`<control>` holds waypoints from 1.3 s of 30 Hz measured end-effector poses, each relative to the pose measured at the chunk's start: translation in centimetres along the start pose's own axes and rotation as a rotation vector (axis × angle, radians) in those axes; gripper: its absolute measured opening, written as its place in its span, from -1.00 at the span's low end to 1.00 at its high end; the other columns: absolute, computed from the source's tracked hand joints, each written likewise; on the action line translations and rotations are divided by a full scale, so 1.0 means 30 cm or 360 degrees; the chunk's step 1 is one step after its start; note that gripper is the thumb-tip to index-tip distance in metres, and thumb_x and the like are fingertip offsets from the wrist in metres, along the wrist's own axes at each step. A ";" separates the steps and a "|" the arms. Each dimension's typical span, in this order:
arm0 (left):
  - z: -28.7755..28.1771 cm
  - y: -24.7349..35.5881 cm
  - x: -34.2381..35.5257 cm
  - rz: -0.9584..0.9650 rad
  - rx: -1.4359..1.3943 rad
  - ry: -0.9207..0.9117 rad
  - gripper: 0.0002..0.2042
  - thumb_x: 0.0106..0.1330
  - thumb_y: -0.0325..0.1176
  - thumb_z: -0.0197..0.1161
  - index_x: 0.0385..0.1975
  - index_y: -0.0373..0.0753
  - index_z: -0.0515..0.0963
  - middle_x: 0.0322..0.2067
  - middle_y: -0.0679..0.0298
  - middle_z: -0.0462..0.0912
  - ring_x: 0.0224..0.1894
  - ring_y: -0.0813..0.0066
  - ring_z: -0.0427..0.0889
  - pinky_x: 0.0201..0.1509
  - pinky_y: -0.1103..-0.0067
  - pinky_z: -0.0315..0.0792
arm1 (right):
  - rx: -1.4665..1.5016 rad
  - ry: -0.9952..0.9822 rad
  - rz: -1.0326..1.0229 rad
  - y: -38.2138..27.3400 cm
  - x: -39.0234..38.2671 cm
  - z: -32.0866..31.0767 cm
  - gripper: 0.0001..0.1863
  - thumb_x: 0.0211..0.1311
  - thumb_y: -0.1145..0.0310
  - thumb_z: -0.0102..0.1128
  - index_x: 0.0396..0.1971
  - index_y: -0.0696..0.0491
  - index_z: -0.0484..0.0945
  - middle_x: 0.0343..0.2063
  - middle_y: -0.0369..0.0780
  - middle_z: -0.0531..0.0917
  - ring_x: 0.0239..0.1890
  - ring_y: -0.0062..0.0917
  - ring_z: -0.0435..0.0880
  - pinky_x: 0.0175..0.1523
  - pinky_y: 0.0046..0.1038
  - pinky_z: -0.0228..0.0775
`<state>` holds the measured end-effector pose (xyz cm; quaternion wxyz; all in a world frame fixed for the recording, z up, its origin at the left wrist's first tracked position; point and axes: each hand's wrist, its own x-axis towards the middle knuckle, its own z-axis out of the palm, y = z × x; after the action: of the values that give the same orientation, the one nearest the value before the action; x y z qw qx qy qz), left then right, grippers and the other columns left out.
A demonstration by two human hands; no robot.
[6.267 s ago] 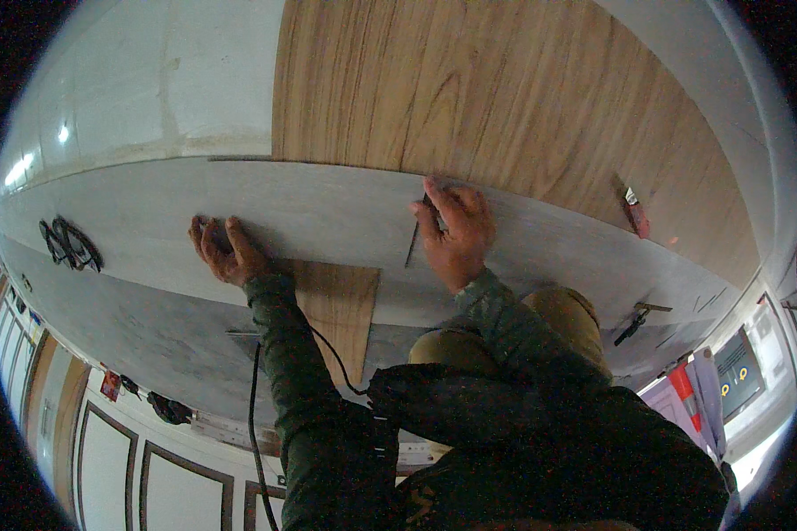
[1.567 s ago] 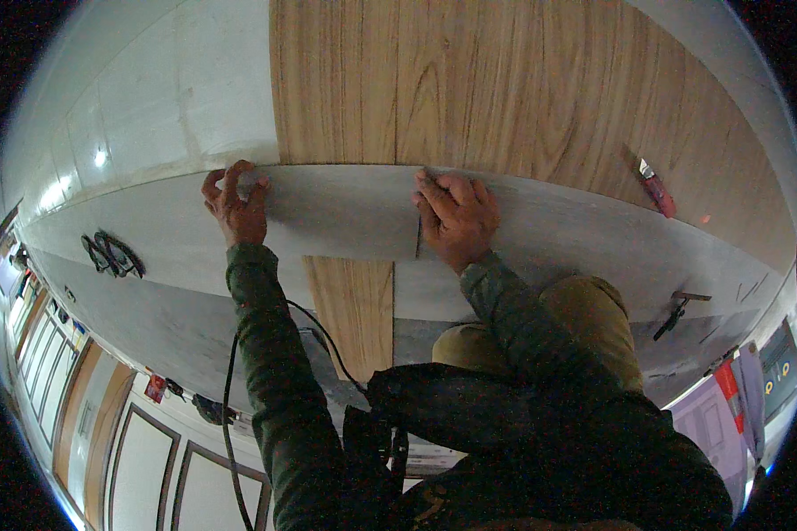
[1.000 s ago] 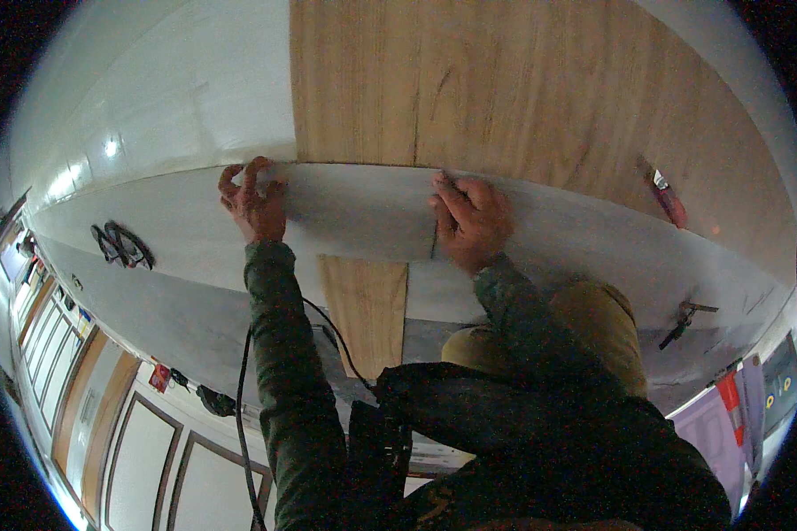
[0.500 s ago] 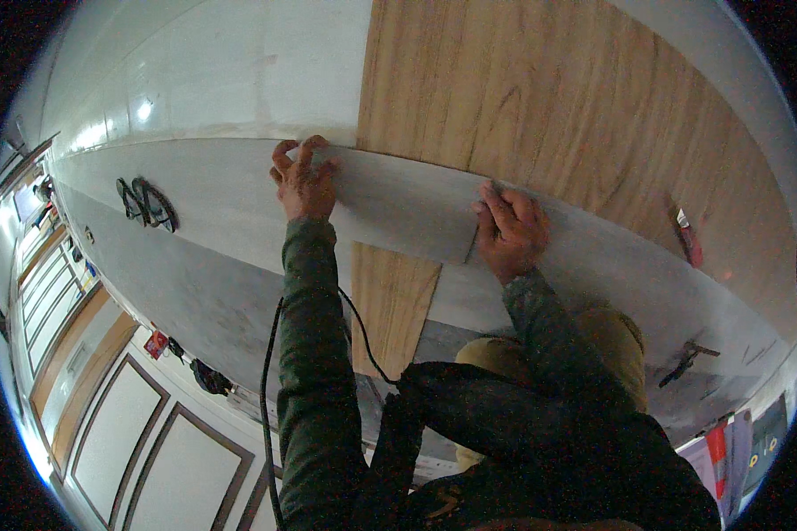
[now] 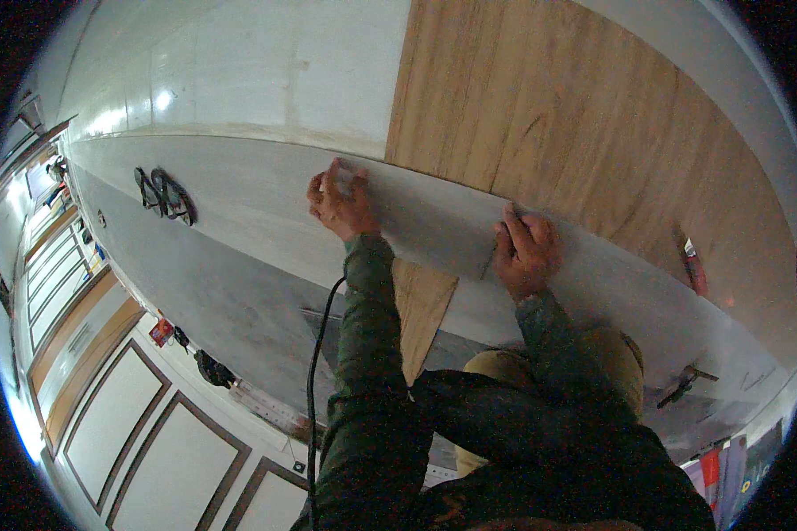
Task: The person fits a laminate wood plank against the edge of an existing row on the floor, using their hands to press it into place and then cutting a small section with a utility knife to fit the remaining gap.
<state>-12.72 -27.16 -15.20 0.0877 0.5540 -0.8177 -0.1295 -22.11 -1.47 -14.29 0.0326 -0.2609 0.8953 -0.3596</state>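
Observation:
My left hand [image 5: 344, 202], fingers bent and apart, touches a grey plank [image 5: 429, 221] near its far edge, where that meets a wood-grain panel [image 5: 576, 115]. My right hand [image 5: 527, 250] bears on the plank's right end, fingers closed; whatever is under the fingertips is hidden. A short wood-grain piece [image 5: 421, 301] lies below the plank, partly behind my left arm. A red-handled knife [image 5: 695, 265] lies at the right on the panel's edge.
A pair of flip-flops [image 5: 164, 196] lies to the left. A black metal tool [image 5: 686, 385] is at the lower right. A black cable [image 5: 314, 389] runs beside my left arm. My knee [image 5: 624, 350] is on the grey surface. Dark items [image 5: 212, 367] lie along the lower-left edge.
Since the oldest frame my left hand has moved up to the plank's far edge and rightward along it, closer to my right hand. The whole view has turned clockwise.

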 end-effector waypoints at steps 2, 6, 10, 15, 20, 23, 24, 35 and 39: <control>0.030 -0.065 -0.003 0.0242 -0.0001 0.0252 -0.62 0.02 -0.27 0.43 -0.13 -0.14 0.56 0.05 0.14 0.37 0.15 0.05 0.28 0.20 0.19 0.19 | 0.0027 -0.0025 -0.0026 -0.030 0.002 0.004 -0.70 0.02 0.34 0.37 -0.18 0.01 0.69 -0.38 -0.26 0.56 -0.35 -0.35 0.55 -0.26 -0.33 0.38; 0.060 0.131 -0.036 -0.0176 -0.0161 0.0362 -0.64 0.03 -0.27 0.41 -0.18 -0.25 0.57 0.02 0.14 0.37 0.14 0.07 0.25 0.19 0.21 0.21 | -0.0058 -0.0149 -0.0001 0.001 0.013 -0.023 -0.69 0.02 0.33 0.38 -0.17 0.00 0.69 -0.40 -0.26 0.54 -0.38 -0.36 0.54 -0.26 -0.31 0.37; 0.050 0.195 -0.019 -0.0478 -0.0296 0.0436 -0.64 -0.01 -0.31 0.36 -0.19 -0.30 0.56 -0.04 0.12 0.36 0.09 0.09 0.22 0.13 0.17 0.27 | -0.0077 -0.0164 0.0057 -0.008 0.010 -0.031 -0.70 0.02 0.33 0.37 -0.17 0.00 0.69 -0.41 -0.27 0.53 -0.36 -0.37 0.54 -0.24 -0.30 0.37; 0.054 0.203 -0.006 -0.0511 -0.0225 0.0541 -0.66 -0.04 -0.34 0.29 -0.22 -0.30 0.54 -0.11 0.10 0.38 0.04 0.10 0.23 0.03 0.16 0.29 | -0.0123 -0.0207 0.0032 -0.021 0.012 -0.049 -0.70 -0.01 0.36 0.39 -0.18 -0.01 0.69 -0.38 -0.27 0.56 -0.34 -0.36 0.57 -0.22 -0.31 0.39; 0.072 0.211 -0.020 -0.0408 -0.0061 0.0513 -0.70 0.00 -0.29 0.25 -0.28 -0.31 0.51 -0.16 0.05 0.41 0.02 0.06 0.25 0.00 0.18 0.25 | -0.0082 -0.0128 -0.0021 0.014 -0.008 -0.024 -0.71 0.01 0.32 0.38 -0.20 -0.03 0.70 -0.35 -0.28 0.58 -0.32 -0.38 0.60 -0.19 -0.31 0.40; 0.087 0.167 -0.022 -0.0264 0.0008 0.0560 -0.66 0.04 -0.24 0.24 -0.25 -0.33 0.49 -0.16 0.04 0.41 0.02 0.05 0.25 0.05 0.15 0.21 | -0.0121 -0.0102 -0.0042 0.002 -0.006 -0.024 -0.71 0.03 0.27 0.36 -0.19 -0.04 0.70 -0.34 -0.28 0.58 -0.31 -0.39 0.60 -0.17 -0.30 0.40; 0.092 0.146 -0.020 -0.0271 0.0005 0.0560 -0.66 0.04 -0.24 0.24 -0.25 -0.33 0.49 -0.16 0.04 0.41 0.02 0.05 0.25 0.05 0.15 0.21 | -0.0149 -0.0096 -0.0059 -0.005 -0.002 -0.025 -0.70 0.03 0.25 0.36 -0.19 -0.05 0.70 -0.34 -0.28 0.58 -0.31 -0.39 0.59 -0.16 -0.30 0.39; 0.079 0.194 -0.007 -0.0305 -0.0024 0.0568 -0.53 -0.05 -0.20 0.26 -0.12 -0.32 0.50 -0.13 0.01 0.42 0.04 -0.01 0.28 0.11 0.13 0.22 | -0.0169 -0.0098 0.0012 -0.001 -0.009 -0.013 -0.68 0.05 0.21 0.35 -0.14 -0.10 0.69 -0.34 -0.30 0.59 -0.29 -0.38 0.58 -0.14 -0.32 0.33; 0.070 0.201 0.002 -0.0308 0.0074 0.0549 -0.53 -0.10 -0.20 0.27 -0.14 -0.29 0.52 -0.13 0.03 0.42 0.05 0.01 0.29 0.09 0.13 0.25 | -0.0125 -0.0045 -0.0003 0.006 -0.010 -0.001 -0.68 0.06 0.21 0.35 -0.14 -0.11 0.69 -0.33 -0.30 0.60 -0.28 -0.37 0.58 -0.14 -0.33 0.33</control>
<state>-18.67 -24.85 -15.35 0.2007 0.6459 -0.7362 -0.0215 -21.92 -1.20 -14.43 0.0345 -0.2679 0.9079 -0.3207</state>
